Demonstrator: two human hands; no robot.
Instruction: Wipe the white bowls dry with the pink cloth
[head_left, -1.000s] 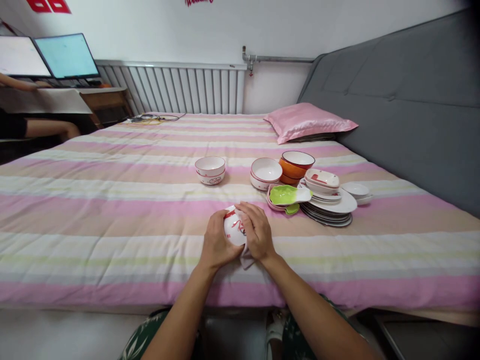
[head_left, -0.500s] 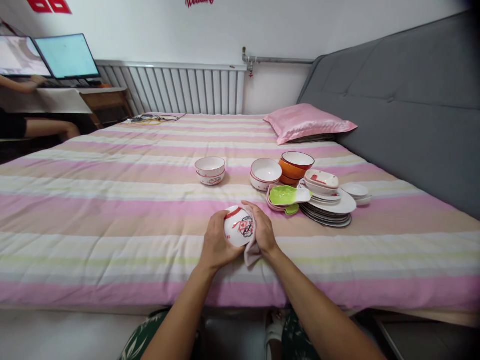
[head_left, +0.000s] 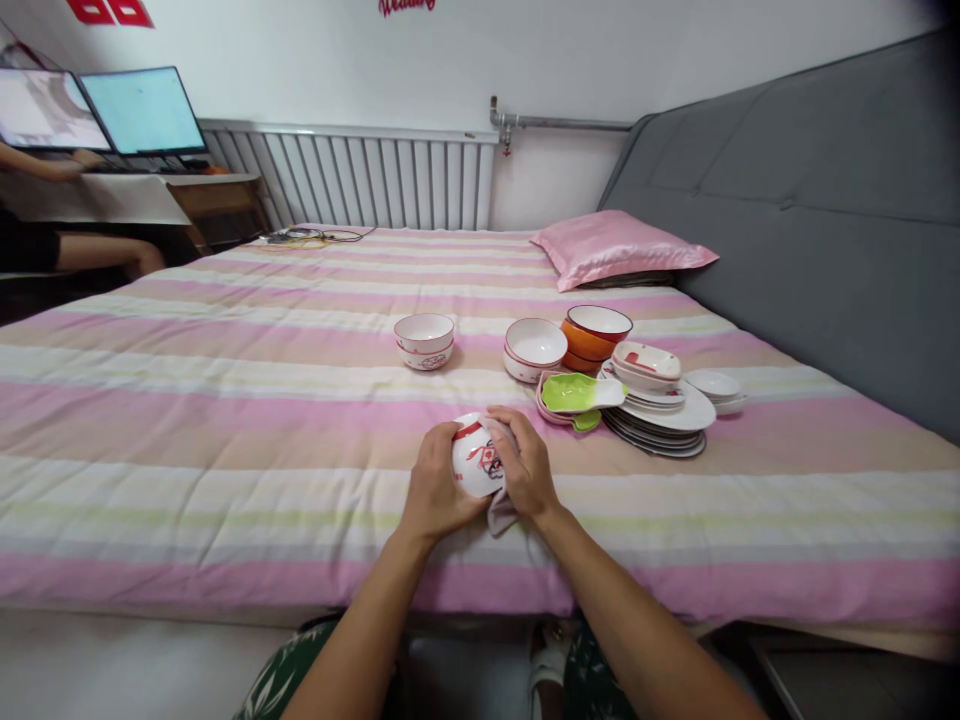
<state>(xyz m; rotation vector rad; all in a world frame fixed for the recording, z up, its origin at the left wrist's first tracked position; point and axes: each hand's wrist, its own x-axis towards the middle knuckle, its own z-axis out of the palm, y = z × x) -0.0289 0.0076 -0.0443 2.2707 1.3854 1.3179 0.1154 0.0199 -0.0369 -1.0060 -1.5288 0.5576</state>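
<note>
Tilted on its side above the bed's near part is a white bowl [head_left: 472, 462] with a red band and a red-and-black drawing. My left hand [head_left: 437, 487] is closed around its left side. Against the bowl's right side, my right hand [head_left: 527, 467] grips a greyish-pink cloth [head_left: 502, 513] and presses it to the outer wall, covering part of the drawing. Beyond my hands stand two stacks of similar bowls, a left stack [head_left: 424, 342] and a right stack [head_left: 535, 350]. A green leaf-shaped dish [head_left: 574, 392] lies close to my right hand.
Orange bowls [head_left: 589, 345], stacked plates [head_left: 660, 440] and small white dishes [head_left: 716, 385] sit on the striped bed [head_left: 225, 480]. A pink pillow [head_left: 622, 247] lies by the grey headboard [head_left: 810, 210]. Cables [head_left: 315, 236] lie at the far edge. Another person's leg [head_left: 109, 252] shows beside a desk.
My right hand has shifted over the bowl's outer face with the cloth, so less of the drawing shows. My left hand keeps its hold. The view has turned very slightly left.
</note>
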